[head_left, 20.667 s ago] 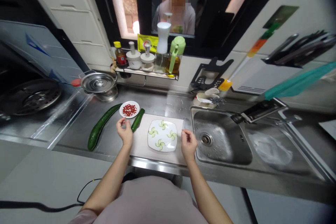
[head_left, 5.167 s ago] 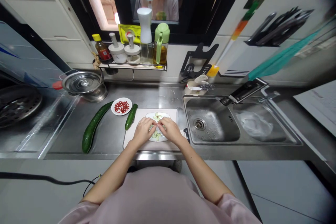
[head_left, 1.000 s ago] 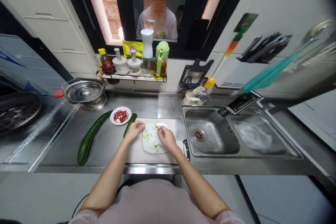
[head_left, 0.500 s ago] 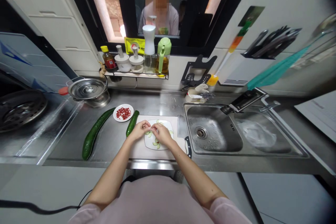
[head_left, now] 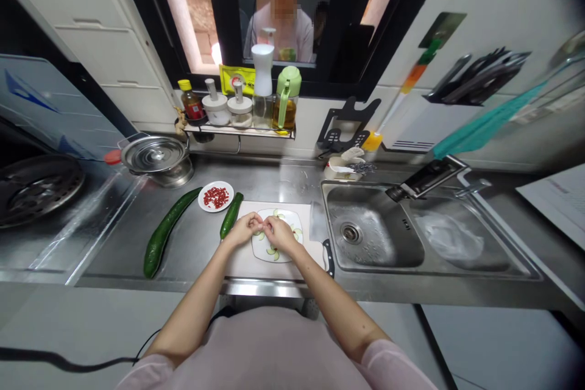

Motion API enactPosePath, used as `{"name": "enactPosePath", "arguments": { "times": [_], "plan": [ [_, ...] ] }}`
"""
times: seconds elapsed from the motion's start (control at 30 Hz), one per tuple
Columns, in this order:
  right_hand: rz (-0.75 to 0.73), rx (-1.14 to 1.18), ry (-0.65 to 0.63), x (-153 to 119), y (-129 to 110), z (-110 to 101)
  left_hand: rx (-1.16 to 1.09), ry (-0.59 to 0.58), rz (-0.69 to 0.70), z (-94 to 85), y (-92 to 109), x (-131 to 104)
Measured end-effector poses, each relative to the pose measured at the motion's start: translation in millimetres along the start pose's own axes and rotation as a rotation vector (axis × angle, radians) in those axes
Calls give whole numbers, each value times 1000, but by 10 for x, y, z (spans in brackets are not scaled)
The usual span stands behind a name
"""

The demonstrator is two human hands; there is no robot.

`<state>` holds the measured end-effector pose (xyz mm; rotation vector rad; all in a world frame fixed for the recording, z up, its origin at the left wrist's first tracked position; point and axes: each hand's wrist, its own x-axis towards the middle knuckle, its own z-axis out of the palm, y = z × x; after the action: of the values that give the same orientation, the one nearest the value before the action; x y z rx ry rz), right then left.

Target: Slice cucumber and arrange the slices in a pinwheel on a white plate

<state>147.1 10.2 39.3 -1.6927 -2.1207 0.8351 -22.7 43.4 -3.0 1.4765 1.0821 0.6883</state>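
Stl ctr (head_left: 114,244) | long cuke (head_left: 161,241) | rnd plate (head_left: 202,202) | cutting bd (head_left: 237,265) | pot (head_left: 177,175)

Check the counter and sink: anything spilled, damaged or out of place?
Only a crumpled clear plastic bag in the right sink basin; looks like stray packaging, a bit odd there. No visible spill or damage around the square plate or the dish of red bits.

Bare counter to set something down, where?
Best: counter in front of the steel pot, left of the long cucumber. Also the strip behind the board, between the red-bits dish and sink. Crowded: the board, left hand and right hand over the plate.
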Motion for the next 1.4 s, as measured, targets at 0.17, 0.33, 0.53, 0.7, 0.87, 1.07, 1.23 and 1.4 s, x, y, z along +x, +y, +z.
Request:
{"name": "enactPosePath", "arguments": {
  "times": [0.17, 0.33, 0.53, 0.7, 0.87, 1.07, 1.23, 1.4],
  "plan": [
    [104, -71, -21, 58, 65, 118, 253, 159, -86, -15, 22, -22],
    [194, -145, -75, 80, 99, 221, 539, 206, -175, -16, 54, -68],
    [192, -170, -80, 82, 68, 301, 649, 175, -183, 60, 131, -89],
    [201, -201, -68, 87, 43, 323, 720, 165, -171, 101, 146, -74],
    [205, -208, -87, 95, 39, 323, 742, 152, -174, 109, 122, -74],
    [214, -228, -94, 105, 38, 346, 755, 142, -194, 119, 126, -74],
    [219, -229, -97, 113, 55, 370, 766, 140, -197, 128, 143, -70],
    [215, -217, -105, 132, 78, 377, 787, 127, -203, 132, 126, -61]
  ]
}}
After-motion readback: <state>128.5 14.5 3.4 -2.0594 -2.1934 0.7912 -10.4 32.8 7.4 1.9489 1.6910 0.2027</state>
